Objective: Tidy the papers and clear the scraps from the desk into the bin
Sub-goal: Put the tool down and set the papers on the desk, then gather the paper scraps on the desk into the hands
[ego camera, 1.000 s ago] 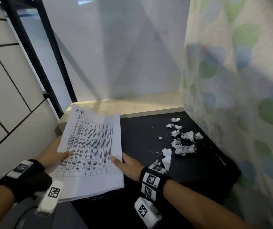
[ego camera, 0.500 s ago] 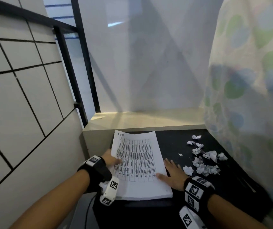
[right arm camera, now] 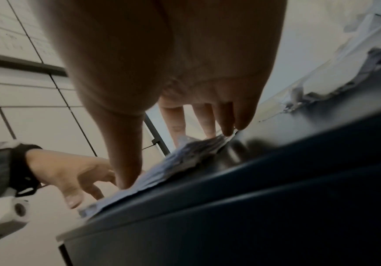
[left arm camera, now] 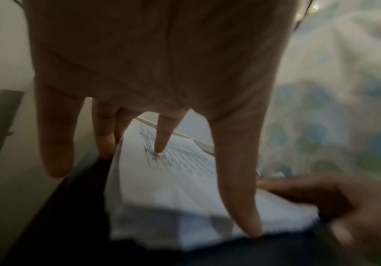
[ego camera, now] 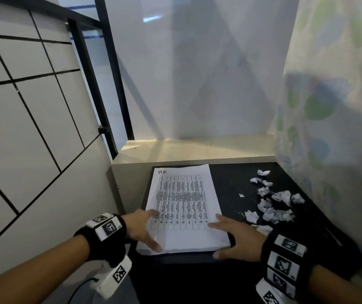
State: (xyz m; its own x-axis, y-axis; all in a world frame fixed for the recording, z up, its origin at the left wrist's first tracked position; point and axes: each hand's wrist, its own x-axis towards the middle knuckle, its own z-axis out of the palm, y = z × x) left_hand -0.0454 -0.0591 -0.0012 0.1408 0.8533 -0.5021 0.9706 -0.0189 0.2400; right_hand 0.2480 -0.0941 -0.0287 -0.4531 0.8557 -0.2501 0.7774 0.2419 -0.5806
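Observation:
A stack of printed papers (ego camera: 184, 207) marked "HR" lies flat on the left part of the black desk (ego camera: 230, 189). My left hand (ego camera: 151, 229) is spread at its near left corner, index tip on the top sheet and thumb against the near edge. My right hand (ego camera: 228, 235) lies with straight fingers along the stack's right edge and its thumb at the near corner. Several crumpled white scraps (ego camera: 272, 205) lie on the desk's right side. In the left wrist view my index finger touches the printed paper (left arm camera: 180, 189). The right wrist view shows the stack's edge (right arm camera: 185, 154).
A tiled wall (ego camera: 33, 128) stands close on the left with a black frame post (ego camera: 110, 84). A pale ledge (ego camera: 186, 150) runs behind the desk. A dotted curtain (ego camera: 333, 128) hangs along the right side, next to the scraps. No bin is in view.
The stack, held tilted up a second ago, now lies flat on the desk. Both hands have slid to its near corners, and the head view has pulled back.

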